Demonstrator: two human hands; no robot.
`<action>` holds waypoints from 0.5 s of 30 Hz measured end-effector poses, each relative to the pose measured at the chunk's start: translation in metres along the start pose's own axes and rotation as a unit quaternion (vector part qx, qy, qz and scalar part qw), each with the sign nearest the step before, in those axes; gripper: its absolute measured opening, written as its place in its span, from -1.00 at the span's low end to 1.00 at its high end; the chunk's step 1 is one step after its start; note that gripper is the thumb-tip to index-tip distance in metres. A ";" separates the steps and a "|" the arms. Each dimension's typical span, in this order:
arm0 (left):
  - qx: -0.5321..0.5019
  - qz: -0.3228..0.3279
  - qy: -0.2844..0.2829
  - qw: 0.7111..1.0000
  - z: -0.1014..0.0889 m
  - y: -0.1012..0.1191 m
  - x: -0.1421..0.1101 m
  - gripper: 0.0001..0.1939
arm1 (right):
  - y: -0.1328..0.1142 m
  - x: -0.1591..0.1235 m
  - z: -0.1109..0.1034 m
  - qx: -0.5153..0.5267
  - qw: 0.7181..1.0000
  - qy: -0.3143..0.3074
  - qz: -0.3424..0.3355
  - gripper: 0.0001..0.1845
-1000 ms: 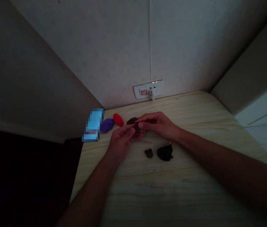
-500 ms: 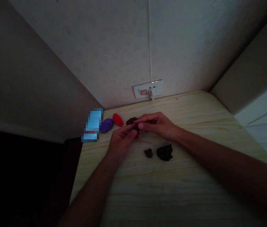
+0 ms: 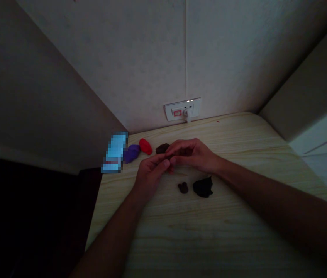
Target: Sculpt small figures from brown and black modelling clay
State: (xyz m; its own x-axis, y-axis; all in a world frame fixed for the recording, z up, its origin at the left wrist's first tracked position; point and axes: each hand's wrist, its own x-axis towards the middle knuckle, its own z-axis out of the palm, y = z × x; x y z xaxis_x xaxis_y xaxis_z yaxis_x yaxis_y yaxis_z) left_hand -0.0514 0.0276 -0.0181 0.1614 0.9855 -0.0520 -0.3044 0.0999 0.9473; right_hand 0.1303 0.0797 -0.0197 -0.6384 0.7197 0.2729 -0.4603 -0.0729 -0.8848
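- The left hand (image 3: 148, 175) and right hand (image 3: 200, 155) meet at the fingertips, thumbs and forefingers drawn together; whether they pinch anything is hidden — too dark to tell.
- The brown lump (image 3: 161, 148) lies on the table (image 3: 227, 227), just beyond the fingertips and partly covered by the right hand. A knuckle could nudge or dent it, since the fingers are so close.
- Anything small between the fingertips could be squashed out of shape by uneven pressure, or slip and drop onto the wood.
- The small brown piece (image 3: 183, 188), with its little knobs, sits near the black lump (image 3: 203, 187). A lowered wrist could flatten the knobs, or push the two together and smear their colors.
- The red lump (image 3: 145, 146) and purple lump (image 3: 132, 153) are side by side; a sideways knock from the left hand could press them together — dim light makes that easier to miss.
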 end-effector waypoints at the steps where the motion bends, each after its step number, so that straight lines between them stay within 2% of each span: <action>1: -0.008 0.001 0.000 1.000 0.001 0.000 0.000 -0.77 | 0.000 0.000 0.000 -0.001 1.000 -0.005 0.000 -0.78; 8: -0.025 -0.005 0.022 0.999 0.002 0.003 0.000 -0.76 | 0.000 -0.001 -0.002 0.000 1.000 -0.014 -0.003 -0.71; 15: -0.020 -0.011 0.038 0.999 0.001 0.002 0.001 -0.78 | 0.001 0.000 -0.003 -0.024 1.000 -0.017 0.002 -0.76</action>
State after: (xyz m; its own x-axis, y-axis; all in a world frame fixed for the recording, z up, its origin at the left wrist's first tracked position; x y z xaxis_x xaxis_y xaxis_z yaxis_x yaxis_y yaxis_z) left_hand -0.0510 0.0284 -0.0154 0.0970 0.9905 -0.0971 -0.3400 0.1247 0.9321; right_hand 0.1317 0.0815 -0.0215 -0.6612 0.6954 0.2815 -0.4287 -0.0423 -0.9025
